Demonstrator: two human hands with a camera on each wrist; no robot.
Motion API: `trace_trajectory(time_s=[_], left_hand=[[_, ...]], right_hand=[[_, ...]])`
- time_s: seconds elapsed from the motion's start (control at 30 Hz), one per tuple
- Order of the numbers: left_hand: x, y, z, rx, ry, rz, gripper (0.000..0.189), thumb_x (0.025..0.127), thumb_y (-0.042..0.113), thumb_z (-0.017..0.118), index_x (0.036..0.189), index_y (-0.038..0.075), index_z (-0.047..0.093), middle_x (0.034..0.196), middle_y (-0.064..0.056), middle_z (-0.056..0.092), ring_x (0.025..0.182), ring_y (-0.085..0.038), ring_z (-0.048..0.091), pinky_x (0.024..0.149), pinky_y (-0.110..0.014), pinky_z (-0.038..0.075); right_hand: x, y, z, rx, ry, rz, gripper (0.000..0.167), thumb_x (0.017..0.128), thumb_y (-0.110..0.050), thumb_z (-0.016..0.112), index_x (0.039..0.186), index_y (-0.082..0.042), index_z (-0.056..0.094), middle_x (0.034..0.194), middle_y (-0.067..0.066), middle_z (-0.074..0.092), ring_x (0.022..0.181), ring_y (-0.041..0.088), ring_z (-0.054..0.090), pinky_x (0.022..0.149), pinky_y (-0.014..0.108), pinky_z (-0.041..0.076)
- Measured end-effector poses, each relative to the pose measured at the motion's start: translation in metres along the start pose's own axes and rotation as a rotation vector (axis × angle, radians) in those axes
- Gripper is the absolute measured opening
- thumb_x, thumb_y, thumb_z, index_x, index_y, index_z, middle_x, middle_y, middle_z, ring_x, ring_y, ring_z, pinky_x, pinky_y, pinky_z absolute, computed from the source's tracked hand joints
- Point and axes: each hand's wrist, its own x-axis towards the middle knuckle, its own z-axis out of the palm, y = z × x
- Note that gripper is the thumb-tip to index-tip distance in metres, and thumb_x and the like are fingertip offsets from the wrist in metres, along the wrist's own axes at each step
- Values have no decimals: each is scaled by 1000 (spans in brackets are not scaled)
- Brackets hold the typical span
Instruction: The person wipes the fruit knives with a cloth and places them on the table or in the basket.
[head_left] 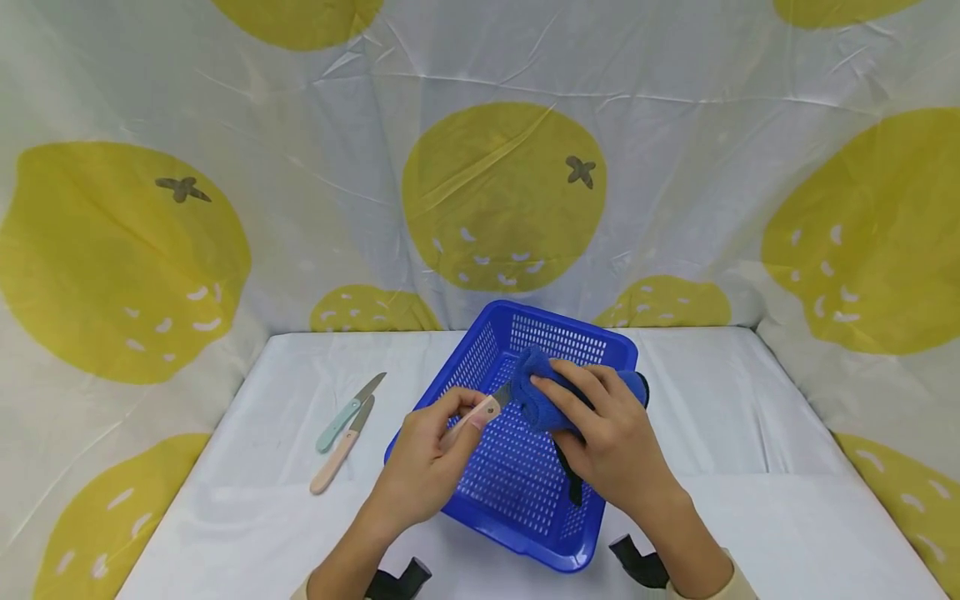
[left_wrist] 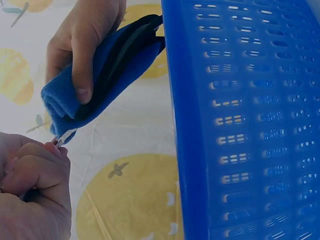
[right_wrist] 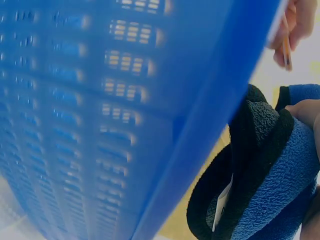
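Note:
My left hand (head_left: 427, 462) grips a small knife (head_left: 491, 407) by its pale handle. The blade points right, its far end hidden by a folded blue towel (head_left: 534, 408) with dark edging. My right hand (head_left: 618, 442) holds this towel bunched over the blade, fingers on top and thumb below. In the left wrist view the towel (left_wrist: 65, 102) meets the knife right at the left hand's (left_wrist: 35, 185) fingertips. The right wrist view shows the towel's loose folds (right_wrist: 270, 185) with a white tag. Both hands are above a blue plastic basket (head_left: 525, 547).
Left of the basket, two more knives lie on the white-covered table (head_left: 712, 417): one with a mint-green handle (head_left: 339, 425), one with a pink handle (head_left: 333, 462). A white curtain printed with yellow fruit (head_left: 502, 200) closes off the back and sides.

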Motion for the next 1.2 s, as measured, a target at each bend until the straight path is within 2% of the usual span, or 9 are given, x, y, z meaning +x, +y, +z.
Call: trace_trajectory(time_s=[0.17,0.3,0.47,0.67,0.83,1.03,1.2], left_hand=[[1,-1,-4,-17,-22,-2,17,107,20,54,120,21,65,79,5,58,60,-8,51,48,-25,46],[1,-2,-7,-12,-18,-5,18,108,22,54,122,20,64,79,2,59,59,-7,50,47,-25,46],[1,-5,-7,0,1,-5,19,108,24,54,124,19,64,75,3,55,58,-6,47,47,-24,44],[0,-9,-4,-2,24,1,15,108,23,55,119,19,64,80,5,62,58,-7,50,47,-25,45],[1,-9,-2,-10,31,39,13,108,26,54,114,20,65,80,5,65,67,-9,58,55,-26,51],[2,-7,-3,7,-12,48,13,108,26,53,112,21,64,72,7,55,57,-5,48,49,-24,44],[2,-5,-7,2,-39,28,12,107,20,55,115,19,64,68,6,52,50,-3,43,42,-21,40]], right_hand=[[-1,5,-3,-16,18,51,54,81,-8,79,134,-14,68,139,12,62,117,34,59,97,52,56],[0,6,-5,-17,87,56,52,81,-6,76,132,-11,69,138,16,62,115,36,59,96,55,55],[2,1,-8,9,155,47,48,83,-11,72,131,-12,70,138,15,63,115,36,60,94,54,53],[2,-19,-1,60,76,-42,52,80,-10,73,132,-14,70,134,11,65,111,31,61,92,47,56],[2,-29,6,84,12,-90,52,80,-10,74,132,-14,70,136,8,64,111,29,60,92,43,55],[2,-30,12,57,20,-73,51,80,-9,73,131,-15,70,133,9,65,108,29,61,90,44,56],[2,-26,13,41,28,-17,53,79,-9,78,132,-14,69,132,12,63,109,31,59,92,47,55]])
